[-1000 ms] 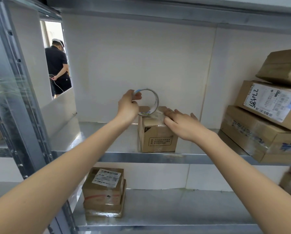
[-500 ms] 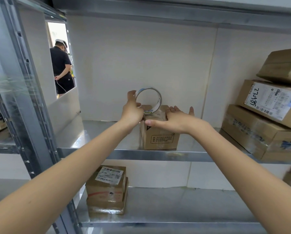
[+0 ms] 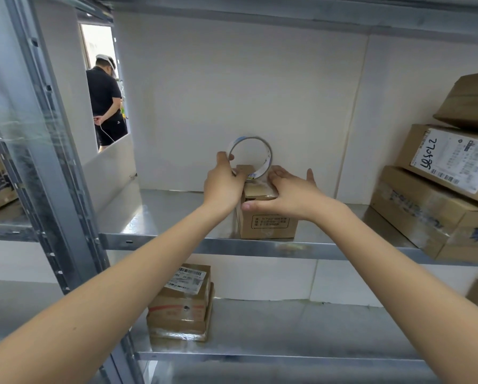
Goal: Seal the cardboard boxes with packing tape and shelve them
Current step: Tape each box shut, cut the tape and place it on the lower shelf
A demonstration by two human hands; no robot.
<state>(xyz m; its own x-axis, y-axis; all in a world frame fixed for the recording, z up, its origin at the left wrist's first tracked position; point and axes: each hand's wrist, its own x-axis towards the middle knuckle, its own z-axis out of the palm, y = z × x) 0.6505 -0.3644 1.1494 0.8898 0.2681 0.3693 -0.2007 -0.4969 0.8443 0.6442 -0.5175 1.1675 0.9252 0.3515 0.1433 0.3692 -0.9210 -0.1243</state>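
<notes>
Small cardboard box (image 3: 265, 214) standing at the middle shelf's (image 3: 163, 214) front edge, near centre. Left hand (image 3: 224, 184) at its 10 o'clock, grip pinching the nearly spent tape roll (image 3: 250, 156) upright over the box top. Right hand (image 3: 290, 192) flat, grip released, pressing the top. Stacked boxes (image 3: 437, 200) at 3 o'clock.

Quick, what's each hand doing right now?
Left hand: pinching the tape roll.
Right hand: open, fingers flat on top of the small box.
</notes>
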